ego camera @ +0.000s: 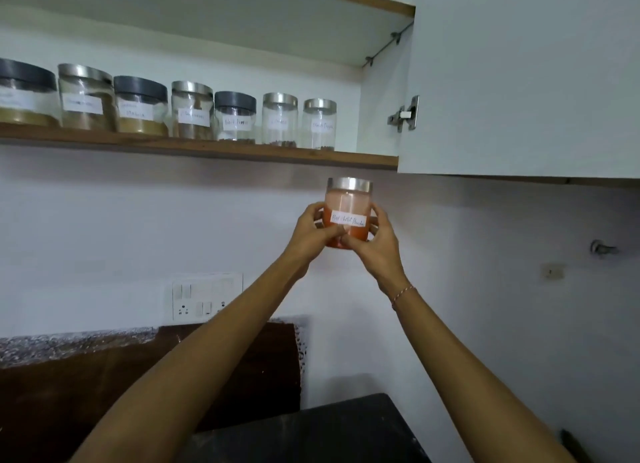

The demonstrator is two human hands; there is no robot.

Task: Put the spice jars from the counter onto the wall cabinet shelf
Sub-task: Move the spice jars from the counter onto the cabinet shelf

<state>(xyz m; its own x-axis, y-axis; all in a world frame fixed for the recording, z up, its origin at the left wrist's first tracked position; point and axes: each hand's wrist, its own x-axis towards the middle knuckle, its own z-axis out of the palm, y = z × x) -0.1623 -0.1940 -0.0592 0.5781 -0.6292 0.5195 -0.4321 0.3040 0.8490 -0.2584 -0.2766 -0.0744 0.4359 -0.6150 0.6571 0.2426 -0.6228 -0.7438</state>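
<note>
Red chilli powder jar point(348, 213), steel-lidded and upright, is held up in the air just below the right end of the wooden shelf point(207, 149). The left hand point(313, 232) and right hand point(375, 242) both curl round its lower half, thumbs meeting at the front. Seven labelled jars point(190, 116) stand in a row on the shelf, left of the open cabinet door point(519, 81).

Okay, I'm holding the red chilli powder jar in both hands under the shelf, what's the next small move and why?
Probably lift the red chilli powder jar up and slightly right, above the shelf's front edge. Both hands hold it below the board, and the visible free spot is right of the last steel-lidded jar.
</note>
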